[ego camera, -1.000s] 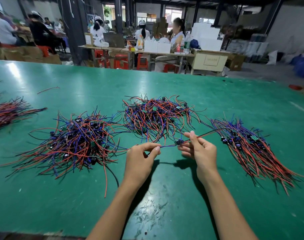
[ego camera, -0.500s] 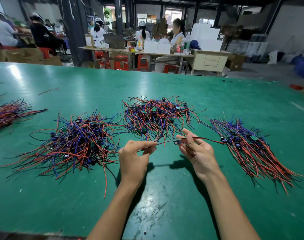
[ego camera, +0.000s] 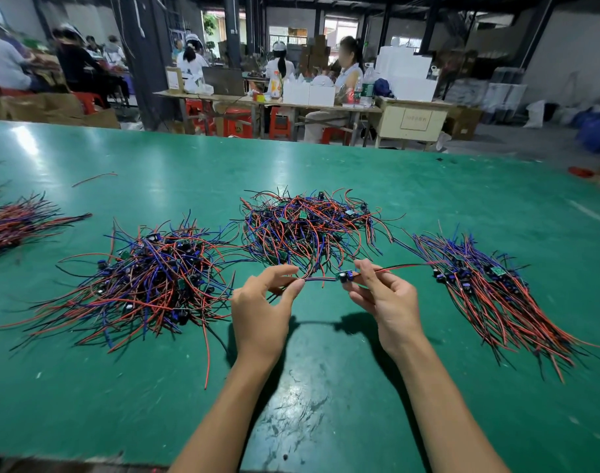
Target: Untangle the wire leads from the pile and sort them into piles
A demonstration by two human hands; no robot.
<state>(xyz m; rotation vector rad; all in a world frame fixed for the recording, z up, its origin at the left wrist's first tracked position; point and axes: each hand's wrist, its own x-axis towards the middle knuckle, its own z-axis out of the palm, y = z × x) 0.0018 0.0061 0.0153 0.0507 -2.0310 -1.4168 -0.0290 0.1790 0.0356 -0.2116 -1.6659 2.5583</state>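
Both hands have drawn one lead (ego camera: 320, 278) taut, left fingers (ego camera: 297, 285) and right fingers (ego camera: 363, 273) each pinching it. Beyond the right fingers a combed pile (ego camera: 496, 295) lies on the table (ego camera: 189, 165); two tangled heaps (ego camera: 148, 278) beyond the left fingers remain, so I judge most sorting undone.

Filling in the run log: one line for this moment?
left hand: pinches lead | right hand: pinches same lead | sorted pile: right

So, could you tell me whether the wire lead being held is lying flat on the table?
No, the wire lead hangs above the table, pinched between the left hand and right hand.
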